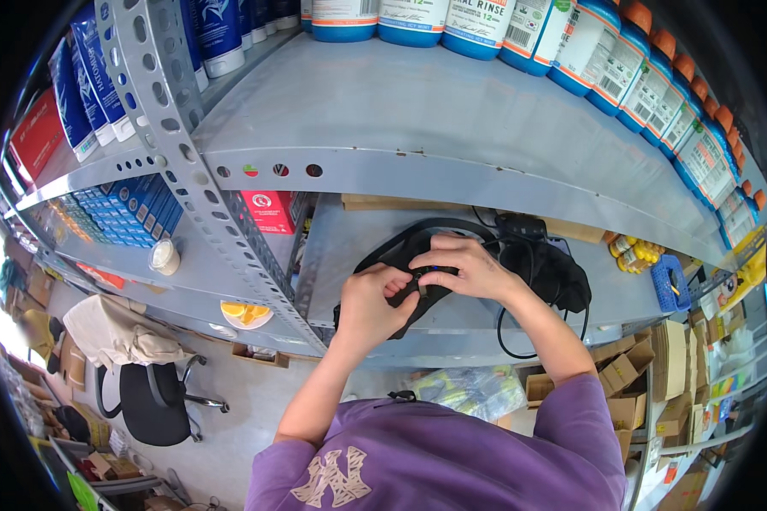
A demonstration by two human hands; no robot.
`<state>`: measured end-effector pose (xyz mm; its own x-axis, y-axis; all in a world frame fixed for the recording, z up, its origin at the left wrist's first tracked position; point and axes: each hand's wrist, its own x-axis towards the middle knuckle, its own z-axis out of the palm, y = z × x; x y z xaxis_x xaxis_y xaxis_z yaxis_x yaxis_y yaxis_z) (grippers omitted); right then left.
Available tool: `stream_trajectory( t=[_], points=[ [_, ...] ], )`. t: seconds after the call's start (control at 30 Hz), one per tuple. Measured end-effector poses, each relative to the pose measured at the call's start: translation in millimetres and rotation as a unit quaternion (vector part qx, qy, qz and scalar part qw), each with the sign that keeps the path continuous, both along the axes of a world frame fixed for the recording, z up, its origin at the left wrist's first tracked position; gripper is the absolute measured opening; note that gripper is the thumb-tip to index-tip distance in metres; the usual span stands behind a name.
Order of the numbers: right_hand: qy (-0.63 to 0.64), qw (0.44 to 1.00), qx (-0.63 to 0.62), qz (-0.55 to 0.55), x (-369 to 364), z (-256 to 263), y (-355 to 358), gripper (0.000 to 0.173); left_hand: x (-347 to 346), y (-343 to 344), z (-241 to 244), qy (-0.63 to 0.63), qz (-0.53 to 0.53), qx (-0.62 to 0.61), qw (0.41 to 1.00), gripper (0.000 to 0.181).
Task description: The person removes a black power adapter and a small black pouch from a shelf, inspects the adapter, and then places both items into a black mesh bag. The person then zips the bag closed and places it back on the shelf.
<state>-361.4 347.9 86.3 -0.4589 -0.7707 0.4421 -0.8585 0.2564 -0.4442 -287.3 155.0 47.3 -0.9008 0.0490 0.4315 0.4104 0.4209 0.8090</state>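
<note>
My left hand [372, 308] and my right hand [465, 265] meet over a black fabric bag [406, 246] on the grey metal shelf [332, 239]. Between the fingertips of both is a small black part [446, 269] with a tiny blue spot; its exact kind is hard to tell. My right thumb and fingers pinch it from the right. At its left end are my left thumb and curled fingers. The bag's wide strap arches behind my hands. To the right lies a black cloth bundle [553, 274], with a black cable [500, 332] looping over the shelf's front edge.
Above, an upper shelf [358, 108] carries several mouth rinse bottles [473, 29]. A perforated metal post [211, 172] rises at the left. A blue plastic basket [671, 284] stands at the right. Behind me are an office chair [153, 402] and cardboard boxes [629, 370].
</note>
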Motion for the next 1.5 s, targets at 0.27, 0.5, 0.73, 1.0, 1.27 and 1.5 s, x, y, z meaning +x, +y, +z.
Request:
stream_trajectory(
  t=[0.27,0.5,0.73,1.0,1.27,1.5],
  points=[
    [-0.008,1.0,-0.012,-0.025,0.0,-1.9,-6.7,0.014,-7.2,13.4,-14.1,0.177,0.04,-0.051,0.982,0.017],
    [0.026,0.997,-0.003,0.077,-7.7,3.7,-2.2,0.046,-8.6,11.5,-24.1,0.155,0.019,0.037,0.987,0.017],
    [0.117,0.993,0.011,0.005,-2.0,-3.4,-3.4,0.032,-8.8,7.1,-29.1,0.143,-0.033,0.112,0.983,0.015],
    [0.275,0.946,-0.001,-0.172,40.2,-11.3,-41.2,0.009,-5.9,12.9,-38.7,0.199,0.016,0.126,0.972,0.012],
    [0.234,0.924,-0.081,-0.29,42.6,-43.1,-35.0,0.017,-7.4,21.4,-40.8,0.144,-0.014,0.136,0.98,0.015],
    [0.119,0.928,-0.145,-0.321,27.8,-24.0,-10.5,0.025,-4.2,16.8,-26.7,0.204,-0.015,0.025,0.979,0.015]
  ],
)
